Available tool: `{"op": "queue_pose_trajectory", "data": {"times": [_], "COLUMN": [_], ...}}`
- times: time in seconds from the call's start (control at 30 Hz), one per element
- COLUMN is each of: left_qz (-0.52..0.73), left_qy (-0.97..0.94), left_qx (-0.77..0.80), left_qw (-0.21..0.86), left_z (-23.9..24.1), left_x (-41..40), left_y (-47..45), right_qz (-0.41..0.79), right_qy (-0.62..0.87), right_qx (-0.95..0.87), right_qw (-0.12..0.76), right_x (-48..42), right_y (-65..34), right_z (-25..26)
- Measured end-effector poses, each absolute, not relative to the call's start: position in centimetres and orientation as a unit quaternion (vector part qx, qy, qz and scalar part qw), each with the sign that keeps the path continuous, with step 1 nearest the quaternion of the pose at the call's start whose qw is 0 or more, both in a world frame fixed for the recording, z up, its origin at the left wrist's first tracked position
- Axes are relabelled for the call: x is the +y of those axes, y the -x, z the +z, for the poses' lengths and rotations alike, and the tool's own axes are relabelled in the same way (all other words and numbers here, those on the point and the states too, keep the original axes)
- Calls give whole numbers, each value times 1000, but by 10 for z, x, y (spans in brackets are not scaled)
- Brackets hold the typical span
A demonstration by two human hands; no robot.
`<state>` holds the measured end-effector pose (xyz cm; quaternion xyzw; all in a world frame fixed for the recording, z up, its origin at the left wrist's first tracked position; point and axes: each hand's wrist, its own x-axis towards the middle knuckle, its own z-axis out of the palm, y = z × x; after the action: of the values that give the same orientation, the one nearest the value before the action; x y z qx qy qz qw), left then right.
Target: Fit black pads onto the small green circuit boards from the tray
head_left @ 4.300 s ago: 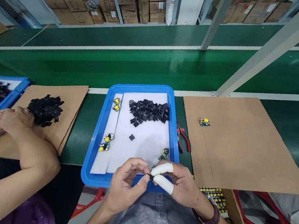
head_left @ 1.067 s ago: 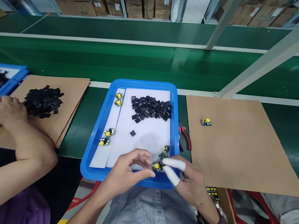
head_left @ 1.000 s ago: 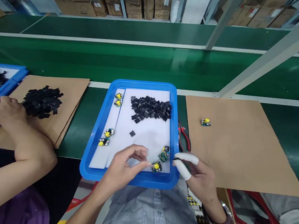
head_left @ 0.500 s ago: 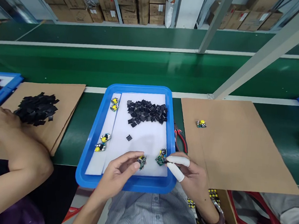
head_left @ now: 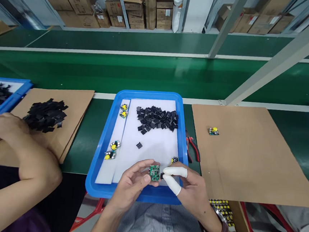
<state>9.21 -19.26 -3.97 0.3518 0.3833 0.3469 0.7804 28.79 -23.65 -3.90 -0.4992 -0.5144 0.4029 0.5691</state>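
My left hand (head_left: 135, 181) pinches a small green circuit board (head_left: 154, 172) by its edge, its green face turned up toward me. Close to the board's right side, my right hand (head_left: 188, 185) grips a small black piece (head_left: 162, 176) between thumb and forefinger, both in white finger cots. I cannot tell whether the piece touches the board. Both hands are over the near edge of a blue tray (head_left: 103, 133) with a white lining. In it lie a heap of black pieces (head_left: 157, 118), a single black piece (head_left: 139, 145) and boards with yellow parts (head_left: 110, 155). Another board (head_left: 174, 160) is partly hidden behind my right hand.
Red-handled pliers (head_left: 193, 148) lie right of the tray. A cardboard sheet (head_left: 250, 157) holds one board (head_left: 213, 131). On the left, a co-worker's arm (head_left: 32, 156) reaches beside a black heap (head_left: 46, 115) on cardboard. A metal post (head_left: 278, 56) slants above the bench.
My left hand has turned its board so the green face shows and moved right. My right hand has brought the black piece beside it. The view has shifted slightly.
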Motion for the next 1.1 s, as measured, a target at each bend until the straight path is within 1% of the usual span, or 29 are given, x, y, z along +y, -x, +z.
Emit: {"op": "queue_pose_trajectory", "data": {"times": [0.13,0.27,0.4,0.53,0.83,0.93,1.1], "left_qz": [338,320,316,317,323,329,318], "left_qy": [-386,-396,-401,-406,-398,-414,-417], "left_qx": [391,379,404,427,413,411,420], "left_qw": [765,773,759,744,753,743,741], "left_z": [-44,-46,-43,-42,-45,-45,-45], "left_x": [-195,-197,-197,-197,-198,-197,-197], "left_y": [-91,-93,-95,-96,-98,-98,-100], "right_qz": [370,346,336,348,362,389,390], "right_qy": [504,515,509,501,546,545,536], "right_qx": [-536,-555,-573,-583,-553,-541,-570], "right_qw": [567,554,547,537,515,509,485], "right_x": [-236,-238,-240,-243,-241,-239,-237], "right_y": [-286,-284,-284,-286,-281,-281,-286], "right_z": [-38,-38,-35,-33,-38,-36,-31]}}
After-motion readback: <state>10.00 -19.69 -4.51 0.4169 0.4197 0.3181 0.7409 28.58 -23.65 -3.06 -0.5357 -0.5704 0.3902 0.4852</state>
